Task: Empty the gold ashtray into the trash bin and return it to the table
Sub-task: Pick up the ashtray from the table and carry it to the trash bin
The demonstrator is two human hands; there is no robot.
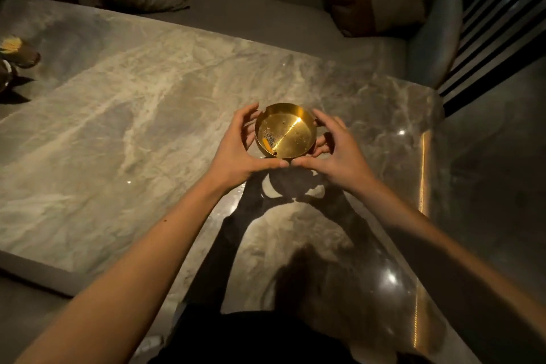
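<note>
A round gold ashtray is cupped between both of my hands above the marble table. Inside it lie grey ash and an orange cigarette butt near the lower left wall. My left hand wraps the ashtray's left side, thumb under its near edge. My right hand wraps the right side, thumb meeting the left thumb. The ashtray's shadow falls on the table just below it, so it seems lifted slightly. No trash bin is in view.
A grey sofa with cushions runs behind the table. Small dark objects sit at the table's far left edge. Dark vertical slats stand at the right. The table's right edge glints with light.
</note>
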